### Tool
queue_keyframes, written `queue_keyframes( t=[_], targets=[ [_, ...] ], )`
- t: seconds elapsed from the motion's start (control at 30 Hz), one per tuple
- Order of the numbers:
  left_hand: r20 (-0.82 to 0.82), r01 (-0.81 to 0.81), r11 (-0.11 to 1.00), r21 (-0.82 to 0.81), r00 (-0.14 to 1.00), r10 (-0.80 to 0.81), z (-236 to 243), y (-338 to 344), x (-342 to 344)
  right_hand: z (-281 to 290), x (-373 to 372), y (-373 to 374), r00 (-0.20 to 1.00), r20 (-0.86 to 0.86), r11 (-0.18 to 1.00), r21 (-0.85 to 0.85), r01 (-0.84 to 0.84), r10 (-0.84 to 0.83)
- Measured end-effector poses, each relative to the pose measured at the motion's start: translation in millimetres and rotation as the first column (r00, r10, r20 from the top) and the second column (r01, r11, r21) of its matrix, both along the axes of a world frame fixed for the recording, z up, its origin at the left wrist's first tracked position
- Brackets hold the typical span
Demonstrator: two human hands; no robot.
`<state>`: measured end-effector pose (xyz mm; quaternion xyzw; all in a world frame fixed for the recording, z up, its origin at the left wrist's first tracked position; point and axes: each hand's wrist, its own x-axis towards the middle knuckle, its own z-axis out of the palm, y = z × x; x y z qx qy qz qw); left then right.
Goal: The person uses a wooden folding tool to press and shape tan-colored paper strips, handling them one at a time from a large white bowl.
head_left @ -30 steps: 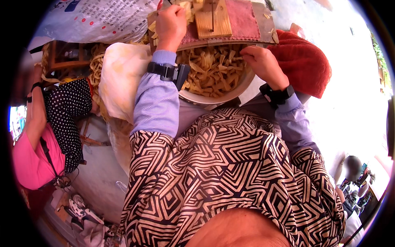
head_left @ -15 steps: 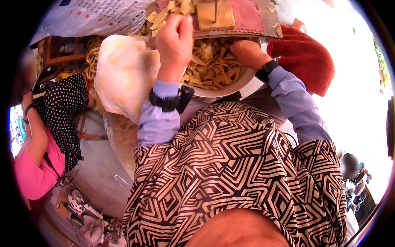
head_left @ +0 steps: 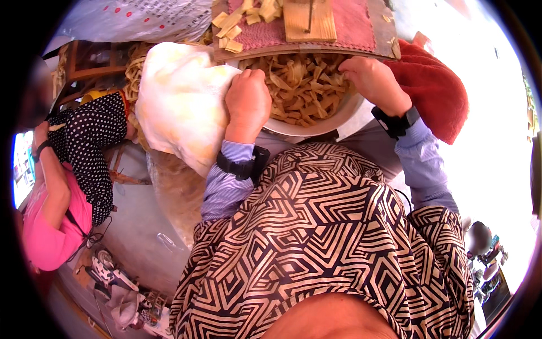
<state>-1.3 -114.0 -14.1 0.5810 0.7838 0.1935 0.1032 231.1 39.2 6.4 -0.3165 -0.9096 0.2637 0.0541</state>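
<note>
In front of me a white basin (head_left: 293, 129) holds many pale yellow-brown flat strips (head_left: 305, 93). My left hand (head_left: 248, 104) is closed at the basin's left side, next to a white cloth-like bundle (head_left: 178, 101) with yellowish stains. Whatever its curled fingers hold is hidden. Over the right rim, my right hand (head_left: 377, 83) has its fingers pinched together; what is between them is too small to make out. Across the far side of the basin lies a board (head_left: 387, 28) with a pink-red cloth (head_left: 354, 25), a wooden block (head_left: 316, 22) bearing a metal rod, and short cut pieces (head_left: 230, 25).
A dark red cloth (head_left: 432, 90) lies beyond my right wrist. Printed white sheeting (head_left: 135, 20) spreads at the far left. Another person in a pink top (head_left: 56, 231) sits at the left. A clear plastic bag (head_left: 178, 186) hangs below the white bundle.
My left hand has come down from the pieces on the board to the basin's left side. My right hand has drawn up out of the strips to the right rim.
</note>
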Motion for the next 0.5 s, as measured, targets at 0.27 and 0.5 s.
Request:
queue_keyframes(
  t=[0.27,0.5],
  targets=[
    [-0.039,-0.119,0.893,-0.434,0.993,0.114,-10,31,6,1,-11,-17,1.000,0.025,0.991,-0.132,0.001,0.002],
    [0.331,0.036,0.995,-0.097,0.943,-0.002,-17,26,21,22,-9,-28,0.960,-0.248,0.946,-0.321,0.044,-0.129]
  ],
)
